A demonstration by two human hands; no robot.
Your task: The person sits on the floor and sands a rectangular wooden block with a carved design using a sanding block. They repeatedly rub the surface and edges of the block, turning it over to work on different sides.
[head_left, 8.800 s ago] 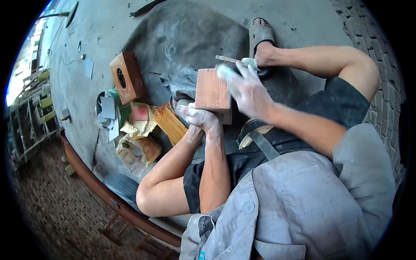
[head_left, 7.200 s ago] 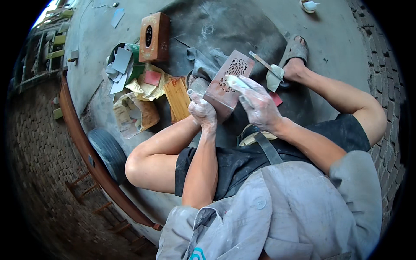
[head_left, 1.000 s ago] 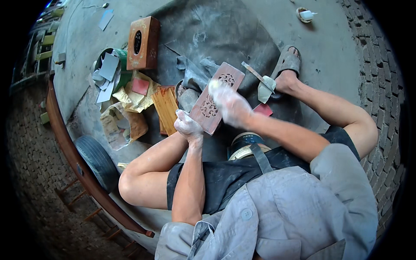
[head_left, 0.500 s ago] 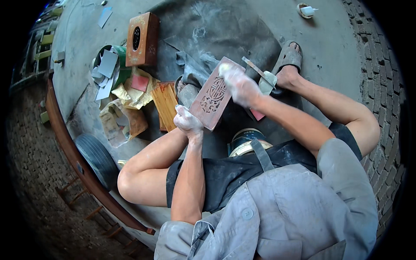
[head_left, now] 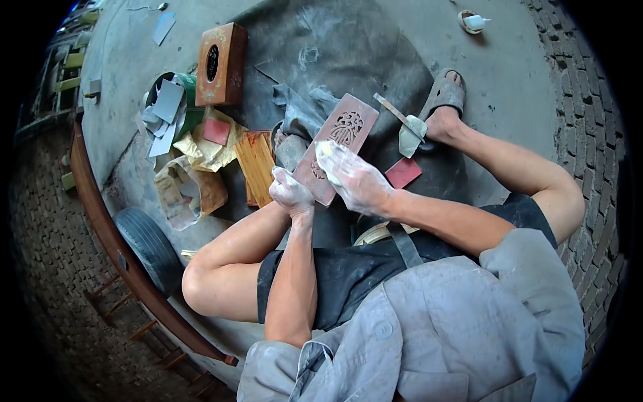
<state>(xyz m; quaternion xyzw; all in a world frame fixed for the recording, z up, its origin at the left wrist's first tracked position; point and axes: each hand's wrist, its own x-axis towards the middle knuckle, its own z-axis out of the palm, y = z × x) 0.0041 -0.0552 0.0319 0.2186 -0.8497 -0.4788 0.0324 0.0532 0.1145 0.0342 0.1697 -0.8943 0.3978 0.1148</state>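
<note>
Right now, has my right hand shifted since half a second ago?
Yes. Against the brown box with the oval opening, your right hand has moved down and left in view, from the far end of the carved box toward its near end.

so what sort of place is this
Probably a woodworking workshop: a pinkish-brown carved rectangular wooden box in the powder-whitened left hand, a reddish-brown rectangular wooden box with an oval opening, and grey sheets in a round green bucket.
</note>
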